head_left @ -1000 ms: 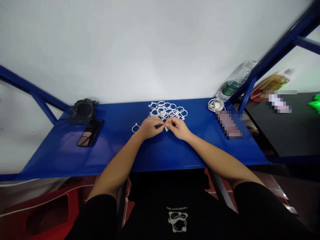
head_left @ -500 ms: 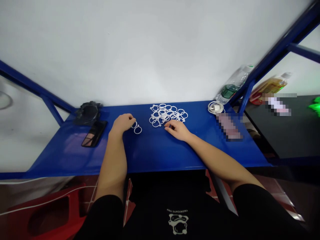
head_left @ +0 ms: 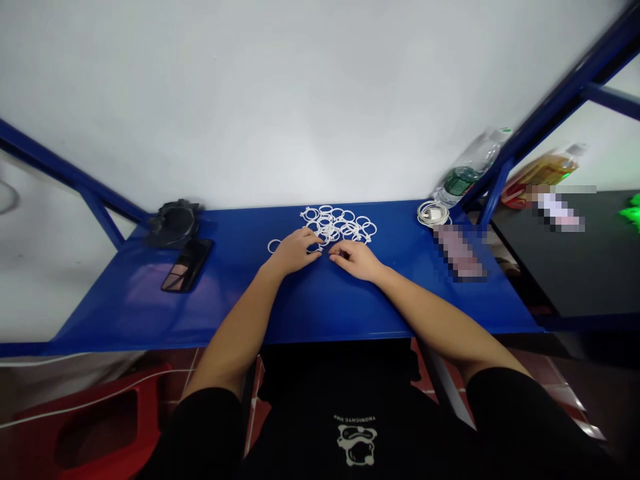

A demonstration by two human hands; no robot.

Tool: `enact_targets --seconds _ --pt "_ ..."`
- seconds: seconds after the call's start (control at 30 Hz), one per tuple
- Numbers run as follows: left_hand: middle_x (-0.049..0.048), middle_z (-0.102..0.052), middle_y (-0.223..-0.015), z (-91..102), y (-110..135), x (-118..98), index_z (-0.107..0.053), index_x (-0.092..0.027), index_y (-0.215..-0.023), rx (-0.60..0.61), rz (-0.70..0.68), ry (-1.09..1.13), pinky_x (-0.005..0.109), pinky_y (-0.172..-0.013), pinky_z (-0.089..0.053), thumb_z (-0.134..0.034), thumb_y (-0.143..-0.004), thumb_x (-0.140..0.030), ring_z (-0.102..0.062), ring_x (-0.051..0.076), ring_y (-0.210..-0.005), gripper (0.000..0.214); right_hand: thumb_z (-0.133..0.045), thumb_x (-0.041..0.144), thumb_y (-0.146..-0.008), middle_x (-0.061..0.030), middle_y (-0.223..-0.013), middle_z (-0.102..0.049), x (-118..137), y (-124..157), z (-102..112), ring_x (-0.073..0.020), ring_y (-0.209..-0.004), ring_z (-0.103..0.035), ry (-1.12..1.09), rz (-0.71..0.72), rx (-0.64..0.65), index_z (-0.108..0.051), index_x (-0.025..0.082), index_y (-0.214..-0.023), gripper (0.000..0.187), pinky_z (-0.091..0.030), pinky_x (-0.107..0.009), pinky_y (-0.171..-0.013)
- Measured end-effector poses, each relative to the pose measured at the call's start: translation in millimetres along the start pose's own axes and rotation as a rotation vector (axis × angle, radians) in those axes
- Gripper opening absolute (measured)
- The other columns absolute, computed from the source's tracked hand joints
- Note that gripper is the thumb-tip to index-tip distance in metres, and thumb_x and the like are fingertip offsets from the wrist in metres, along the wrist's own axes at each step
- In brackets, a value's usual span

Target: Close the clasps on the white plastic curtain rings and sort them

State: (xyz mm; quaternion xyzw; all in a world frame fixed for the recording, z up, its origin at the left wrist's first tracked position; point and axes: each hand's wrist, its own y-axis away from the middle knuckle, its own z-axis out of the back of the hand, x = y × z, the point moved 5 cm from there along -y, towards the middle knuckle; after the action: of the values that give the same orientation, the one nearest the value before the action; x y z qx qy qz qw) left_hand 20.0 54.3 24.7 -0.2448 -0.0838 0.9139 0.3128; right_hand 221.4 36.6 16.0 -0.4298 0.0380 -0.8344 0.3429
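Note:
A heap of several white plastic rings [head_left: 340, 223] lies at the back middle of the blue table [head_left: 320, 300]. My left hand [head_left: 295, 252] rests at the heap's near left edge, fingers curled onto a ring there. My right hand [head_left: 356, 259] lies just in front of the heap, fingers bent and fingertips close to the left hand's. What either hand holds is too small to make out. A separate white ring [head_left: 274, 245] lies on the table just left of my left hand.
A black phone [head_left: 186, 265] and a dark crumpled object [head_left: 173, 222] lie at the back left. A coiled white cable with charger [head_left: 433, 213] and a plastic bottle [head_left: 470, 167] sit at the back right. A red stool [head_left: 90, 427] stands below left.
My left hand set a ring down at the left beside the separate ring, then came back right to the heap's edge. My right hand has stayed in front of the heap.

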Motion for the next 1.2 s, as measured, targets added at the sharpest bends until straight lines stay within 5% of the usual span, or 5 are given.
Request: enact_targets --seconds 0.13,0.47,1.07,1.2 --pt "0.0077 -0.069 -0.110 -11.3 0 -1 -0.081 -0.023 -0.104 0.018 -0.007 -0.019 0.040 -0.094 -0.057 -0.070 -0.095 -0.022 -0.067 0.023 -0.102 0.014 -0.068 0.030 -0.099 -0.0041 -0.095 -0.078 0 0 -1 -0.0176 -0.079 -0.069 -0.001 0.002 0.010 -0.075 0.022 -0.105 0.012 -0.052 -0.030 -0.074" --pt "0.0021 -0.077 -0.085 8.7 -4 -29 -0.083 -0.024 -0.100 -0.168 -0.028 0.312 0.029 -0.068 -0.053 -0.073 -0.099 -0.038 -0.063 0.013 -0.066 0.017 -0.062 0.034 -0.105 -0.0054 -0.097 -0.079 0 1 7 -0.0172 -0.078 -0.069 -0.021 0.024 -0.102 -0.076 0.022 -0.114 0.020 -0.052 -0.030 -0.074" --pt "0.0022 -0.076 -0.071 2.8 -4 -32 -0.083 -0.022 -0.087 0.042 0.089 0.549 0.026 -0.056 -0.049 -0.077 -0.094 -0.041 -0.063 0.013 -0.061 0.022 -0.053 0.043 -0.110 -0.0040 -0.088 -0.076 13 5 8 -0.0179 -0.080 -0.071 0.017 0.162 0.001 -0.074 0.022 -0.098 0.032 -0.053 -0.030 -0.074" --pt "0.0037 -0.078 -0.083 23.9 -3 -21 -0.079 -0.021 -0.085 -0.092 0.077 0.504 0.028 -0.064 -0.054 -0.076 -0.090 -0.040 -0.067 0.015 -0.071 0.020 -0.056 0.042 -0.108 -0.0039 -0.088 -0.076 17 2 9 -0.0180 -0.080 -0.070 0.014 0.111 -0.063 -0.075 0.023 -0.103 0.027 -0.052 -0.030 -0.074"
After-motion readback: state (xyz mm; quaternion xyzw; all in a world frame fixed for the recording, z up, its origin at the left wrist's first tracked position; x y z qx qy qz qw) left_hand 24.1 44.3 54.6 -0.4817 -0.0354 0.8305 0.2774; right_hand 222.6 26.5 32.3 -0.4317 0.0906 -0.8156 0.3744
